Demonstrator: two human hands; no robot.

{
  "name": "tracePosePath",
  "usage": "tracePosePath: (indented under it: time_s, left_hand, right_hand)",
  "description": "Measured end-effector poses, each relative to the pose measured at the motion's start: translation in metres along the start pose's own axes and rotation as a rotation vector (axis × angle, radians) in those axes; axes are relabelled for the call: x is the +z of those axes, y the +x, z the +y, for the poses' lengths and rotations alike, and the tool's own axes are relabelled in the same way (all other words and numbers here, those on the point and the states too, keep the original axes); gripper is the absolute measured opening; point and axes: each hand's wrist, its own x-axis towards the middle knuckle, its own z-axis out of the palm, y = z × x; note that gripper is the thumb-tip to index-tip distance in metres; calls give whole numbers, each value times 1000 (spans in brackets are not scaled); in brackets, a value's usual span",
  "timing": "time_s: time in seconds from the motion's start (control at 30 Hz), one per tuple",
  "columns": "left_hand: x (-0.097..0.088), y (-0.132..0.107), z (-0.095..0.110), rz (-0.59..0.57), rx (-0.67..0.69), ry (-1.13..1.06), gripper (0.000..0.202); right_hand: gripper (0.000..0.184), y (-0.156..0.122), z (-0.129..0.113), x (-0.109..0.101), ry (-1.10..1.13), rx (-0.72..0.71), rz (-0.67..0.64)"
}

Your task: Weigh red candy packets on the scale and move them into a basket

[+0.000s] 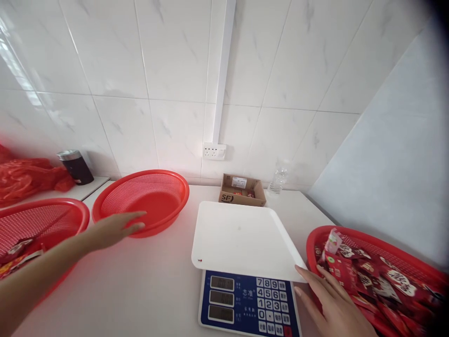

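Observation:
My left hand (117, 228) reaches out flat, fingers spread, onto the near rim of an empty red mesh basket (168, 180). My right hand (333, 302) lies open with its fingers extended beside the right corner of a white scale tray (242, 238), touching the rim of a red basket (372, 241) full of red snack packets (372, 283). The scale's blue keypad panel (249, 304) faces me, with three displays and number keys. Neither hand holds anything.
A third red basket (75, 210) with a few packets sits at far left. An open cardboard box (242, 190), a clear plastic bottle (278, 180), a dark canister (76, 166) and a red plastic bag (24, 178) stand along the tiled wall. A wall socket (213, 151) is above.

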Motion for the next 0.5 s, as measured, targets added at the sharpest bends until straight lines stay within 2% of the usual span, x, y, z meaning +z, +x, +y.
tracePosePath:
  time_s: [0.07, 0.13, 0.33, 0.5]
  left_hand:
    - [19, -10, 21, -107, 52, 1, 40]
    - [30, -16, 37, -145, 54, 25, 46]
    - [44, -28, 79, -151, 26, 48, 49]
    - [55, -39, 103, -99, 69, -67, 48]
  right_hand:
    - [43, 0, 0, 1, 9, 3, 2]
    - [42, 0, 0, 2, 14, 7, 4]
    - [42, 0, -1, 1, 33, 28, 12]
    - [40, 5, -8, -8, 83, 83, -46]
